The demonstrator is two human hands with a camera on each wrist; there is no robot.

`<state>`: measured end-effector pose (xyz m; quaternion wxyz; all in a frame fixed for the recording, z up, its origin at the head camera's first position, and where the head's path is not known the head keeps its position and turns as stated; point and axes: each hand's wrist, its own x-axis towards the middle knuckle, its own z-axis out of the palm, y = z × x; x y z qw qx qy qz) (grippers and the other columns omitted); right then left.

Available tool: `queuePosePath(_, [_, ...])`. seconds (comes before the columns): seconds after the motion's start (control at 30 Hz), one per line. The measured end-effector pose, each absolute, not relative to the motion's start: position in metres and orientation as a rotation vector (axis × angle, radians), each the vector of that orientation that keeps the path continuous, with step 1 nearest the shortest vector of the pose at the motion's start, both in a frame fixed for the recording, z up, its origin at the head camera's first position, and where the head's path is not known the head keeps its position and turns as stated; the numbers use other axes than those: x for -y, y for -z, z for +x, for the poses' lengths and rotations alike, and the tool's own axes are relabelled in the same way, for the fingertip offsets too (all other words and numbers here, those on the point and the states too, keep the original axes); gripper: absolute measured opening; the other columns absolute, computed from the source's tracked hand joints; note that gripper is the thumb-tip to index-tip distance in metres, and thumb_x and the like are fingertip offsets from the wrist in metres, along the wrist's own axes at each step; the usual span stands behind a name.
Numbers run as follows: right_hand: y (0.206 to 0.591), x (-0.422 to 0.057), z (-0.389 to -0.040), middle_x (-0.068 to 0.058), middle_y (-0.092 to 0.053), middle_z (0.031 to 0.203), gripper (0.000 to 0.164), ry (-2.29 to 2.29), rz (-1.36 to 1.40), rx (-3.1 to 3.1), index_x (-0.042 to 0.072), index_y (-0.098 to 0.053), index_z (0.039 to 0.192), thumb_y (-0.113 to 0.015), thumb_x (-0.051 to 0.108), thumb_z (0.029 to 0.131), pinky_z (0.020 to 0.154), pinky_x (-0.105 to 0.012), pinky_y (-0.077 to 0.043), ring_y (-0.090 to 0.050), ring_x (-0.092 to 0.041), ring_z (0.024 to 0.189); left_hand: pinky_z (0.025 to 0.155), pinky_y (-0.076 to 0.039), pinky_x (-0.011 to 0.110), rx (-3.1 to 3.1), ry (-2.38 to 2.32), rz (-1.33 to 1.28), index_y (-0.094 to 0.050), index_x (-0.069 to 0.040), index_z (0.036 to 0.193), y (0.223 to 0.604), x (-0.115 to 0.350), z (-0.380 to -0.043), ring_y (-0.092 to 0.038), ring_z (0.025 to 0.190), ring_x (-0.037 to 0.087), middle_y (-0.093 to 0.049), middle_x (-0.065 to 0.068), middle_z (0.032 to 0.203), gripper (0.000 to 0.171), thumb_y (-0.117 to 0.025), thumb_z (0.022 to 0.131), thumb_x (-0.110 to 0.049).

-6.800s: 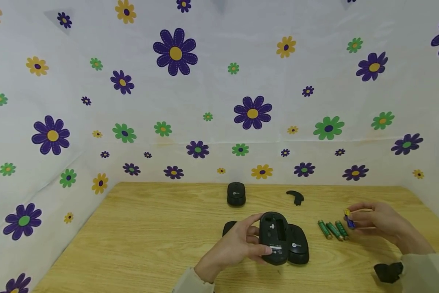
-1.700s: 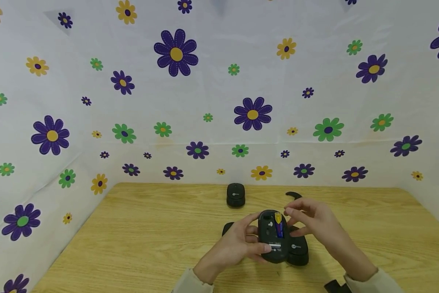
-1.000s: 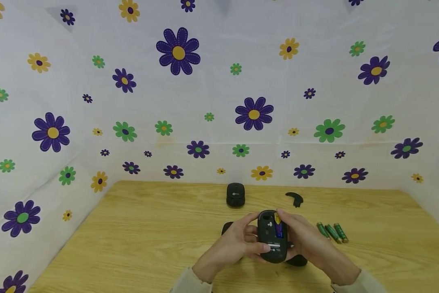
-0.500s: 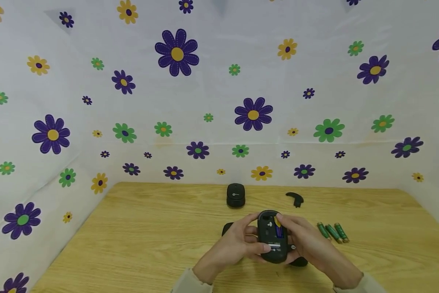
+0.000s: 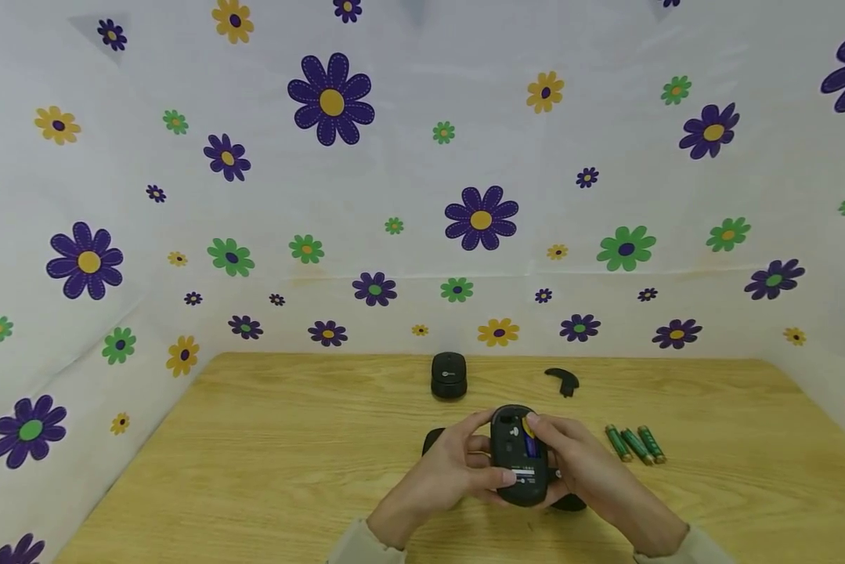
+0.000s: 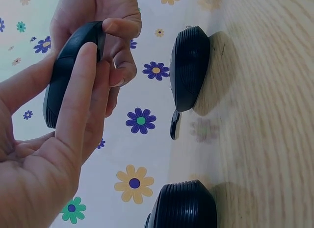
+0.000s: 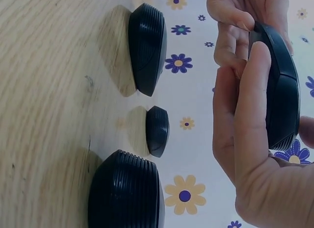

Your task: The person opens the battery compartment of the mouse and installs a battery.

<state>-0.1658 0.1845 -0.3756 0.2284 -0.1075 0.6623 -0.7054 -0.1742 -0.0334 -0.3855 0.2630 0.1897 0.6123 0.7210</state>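
A black computer mouse (image 5: 508, 470) is held up over the table, its underside facing the head camera. My left hand (image 5: 442, 472) grips it from the left, the thumb lying across the label. A blue and yellow battery (image 5: 532, 446) lies in the mouse's slot. My right hand (image 5: 594, 474) holds the mouse's right side, and its thumb presses on the battery's yellow end. Both wrist views show fingers along the mouse's sides and top: the mouse (image 6: 64, 83) in the left one, the same mouse (image 7: 284, 90) in the right one.
A black mouse (image 5: 449, 376) stands at the back. Another mouse (image 5: 431, 439) is partly hidden behind my left hand, and a third mouse (image 5: 570, 503) behind my right. A curved black cover (image 5: 565, 381) lies at the back, with three green batteries (image 5: 636, 445) to the right.
My right hand has brought the blue and yellow battery from beside the green ones to the mouse's slot. Its thumb has since come down onto the battery; my left hand keeps its hold.
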Motion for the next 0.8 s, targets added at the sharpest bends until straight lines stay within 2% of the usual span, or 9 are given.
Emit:
queuePosePath(0.37, [0.3773, -0.1852, -0.1659, -0.015, -0.066, 0.11, 0.07, 1.94, -0.311, -1.849, -0.019, -0.028, 0.147, -0.04, 0.039, 0.111, 0.066, -0.04, -0.064, -0.071, -0.028, 0.093, 0.071, -0.064, 0.045, -1.664, -1.947, 0.503, -0.029, -0.004, 0.158, 0.3866, 0.032, -0.1745, -0.07, 0.1, 0.034, -0.067, 0.016, 0.109, 0.08, -0.065, 0.089, 0.016])
queuePosePath(0.67, [0.3815, -0.1843, -0.163, -0.016, -0.067, 0.107, 0.063, 1.936, -0.32, -1.902, -0.021, -0.028, 0.146, -0.041, 0.03, 0.112, 0.065, -0.041, -0.064, -0.071, -0.028, 0.09, 0.068, -0.064, 0.037, -1.69, -1.929, 0.495, -0.034, -0.004, 0.156, 0.3878, 0.0316, -0.1725, -0.07, 0.097, 0.029, -0.066, 0.015, 0.108, 0.078, -0.067, 0.088, 0.015])
queuePosePath(0.8, [0.3803, -0.1843, -0.1633, -0.016, -0.066, 0.106, 0.056, 1.932, -0.331, -1.933, -0.022, -0.033, 0.143, -0.041, 0.025, 0.112, 0.065, -0.043, -0.064, -0.071, -0.03, 0.09, 0.069, -0.064, 0.041, -1.69, -1.925, 0.512, -0.033, -0.004, 0.157, 0.3882, 0.0314, -0.1733, -0.07, 0.098, 0.032, -0.066, 0.016, 0.108, 0.078, -0.066, 0.089, 0.015])
